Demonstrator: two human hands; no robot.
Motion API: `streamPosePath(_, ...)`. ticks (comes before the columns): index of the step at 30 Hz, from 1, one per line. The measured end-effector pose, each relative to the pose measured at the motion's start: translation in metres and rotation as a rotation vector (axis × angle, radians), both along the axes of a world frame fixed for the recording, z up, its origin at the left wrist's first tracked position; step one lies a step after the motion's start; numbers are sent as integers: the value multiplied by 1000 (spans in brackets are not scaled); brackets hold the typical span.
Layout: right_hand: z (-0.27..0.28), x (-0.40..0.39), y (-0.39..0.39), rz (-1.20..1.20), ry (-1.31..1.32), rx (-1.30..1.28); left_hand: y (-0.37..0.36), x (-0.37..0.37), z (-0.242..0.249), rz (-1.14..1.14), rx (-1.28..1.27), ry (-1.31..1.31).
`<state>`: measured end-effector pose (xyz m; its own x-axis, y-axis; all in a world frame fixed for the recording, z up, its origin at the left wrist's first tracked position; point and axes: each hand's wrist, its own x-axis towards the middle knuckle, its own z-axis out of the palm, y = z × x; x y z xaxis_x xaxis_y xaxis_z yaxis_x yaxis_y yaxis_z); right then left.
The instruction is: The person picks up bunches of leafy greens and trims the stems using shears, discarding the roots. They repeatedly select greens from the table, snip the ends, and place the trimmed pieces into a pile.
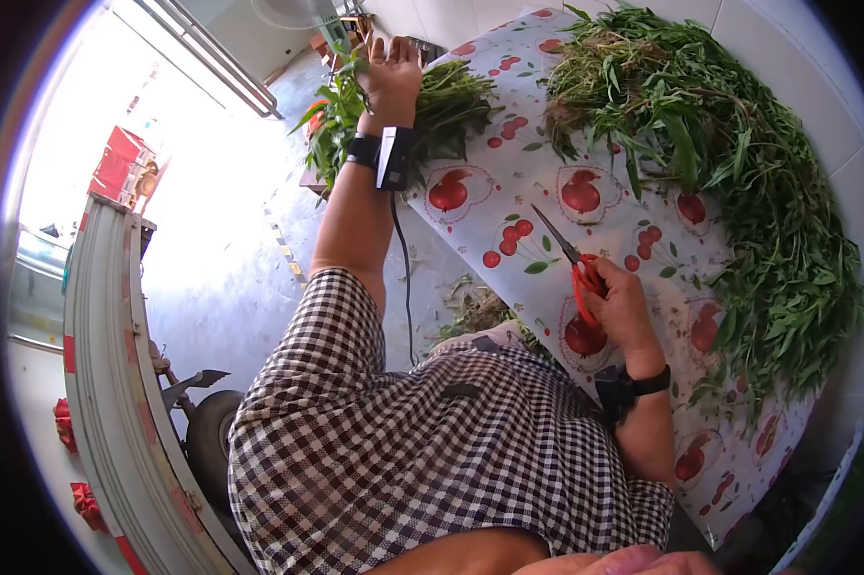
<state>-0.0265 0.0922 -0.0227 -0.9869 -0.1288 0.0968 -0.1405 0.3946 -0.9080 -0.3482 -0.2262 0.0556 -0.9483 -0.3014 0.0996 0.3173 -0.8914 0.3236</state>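
Note:
My right hand (624,311) is closed round the red handles of a pair of scissors (583,280). The dark blades look closed and point up and left, above the printed tablecloth (537,206). Stretched out at the far left corner of the table is my left hand (391,81), its fingers extended and slightly bent. Beside and beneath it lies a bunch of leafy green stems (446,101); a few leaves show by the thumb, and I see no firm grip on them.
A large heap of leafy greens (738,163) curves along the table's back and right side. Cut plant scraps (478,311) lie on the floor by the table's near edge. At left stand a white vehicle side panel (116,364) and a wheel (212,441).

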Motion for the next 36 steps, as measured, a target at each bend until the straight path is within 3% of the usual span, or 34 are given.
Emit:
streamPosePath(2, -3, -1, 1, -10, 3, 32, 8, 17, 14, -18, 173, -40)
streamPosePath(7, -3, -1, 1, -12, -10, 37, 20, 6, -26, 117, 367, -110)
streamPosePath(11, -1, 1, 3, -3, 5, 58, 33, 7, -52, 79, 319, -36)
streamPosePath(15, -1, -1, -1, 4, 36, 6, 42, 25, -46, -22, 339, -44)
streamPosePath(18, -14, -6, 0, 35, 212, 3, 40, 26, -66, -274, 234, 316)
streamPosePath(19, -21, -7, 4, 40, 235, 15, 44, 17, -71, -473, 306, 261)
streamPosePath(20, -31, -6, 10, 57, 254, 26, 83, 56, -54, -277, 319, 71)
streamPosePath(21, -30, -6, 12, 43, 246, -1, 90, 64, -66, -516, 160, 272)
streamPosePath(22, -29, -5, 15, 40, 244, -33, 115, 97, -55, -498, 84, 83)
streamPosePath(24, -31, -8, 16, -33, 159, -104, 143, 127, -77, -703, -56, 129)
streamPosePath(26, -33, -11, 17, -86, 10, -415, 165, 167, -86, -877, -343, 269)
streamPosePath(27, -31, -8, 20, -100, -54, -571, 174, 184, -104, -788, -355, 111)
streamPosePath(28, -26, -4, 25, -141, -46, -622, 172, 196, -117, -802, -528, 80)
streamPosePath(31, -12, -3, 37, -251, 43, -775, 166, 239, -126, -772, -901, 126)
streamPosePath(34, 10, 10, 59, -310, 126, -831, 153, 268, -94, -559, -1653, 503)
streamPosePath(36, 25, 21, 77, -341, 196, -668, 148, 279, -81, -503, -1712, 642)
